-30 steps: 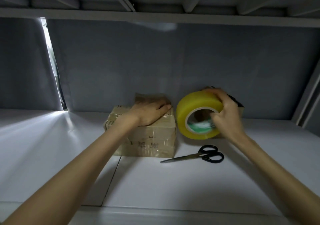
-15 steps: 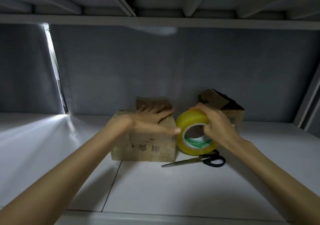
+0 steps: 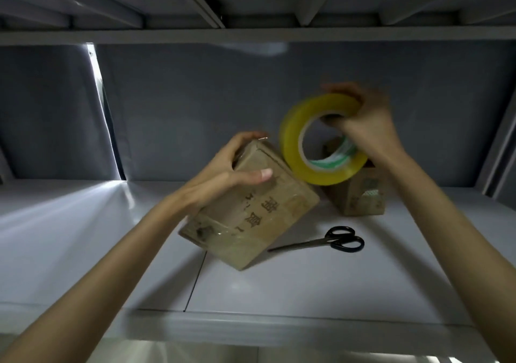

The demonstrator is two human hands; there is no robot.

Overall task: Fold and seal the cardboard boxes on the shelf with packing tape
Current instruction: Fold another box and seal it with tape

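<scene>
Taping is the step in hand, judging by the layout: the near box (image 3: 251, 206) is gripped by the left hand (image 3: 223, 178), thumb across the printed face, fingers wrapped over the far top edge. It is tipped up on one corner on the white shelf (image 3: 307, 284), just left of the scissors (image 3: 329, 241). The tape roll (image 3: 321, 139) is held up by the right hand (image 3: 365, 131), fingers hooked through the core and clenched over the rim, above and behind the scissors, its lower edge close to or touching the box's upper right corner. No free tape end can be made out; motion blur hides it.

Next move likely calls for a strip to be pulled, laid over a seam, and cut with the scissors.

Near box: brown corrugated card, rectangular, glossy clear film already over several faces. Roll: wide yellow translucent ring, white-green core. A second box (image 3: 360, 195), flaps apparently open, sits behind the scissors. Scissors: black loops, steel blades.
</scene>
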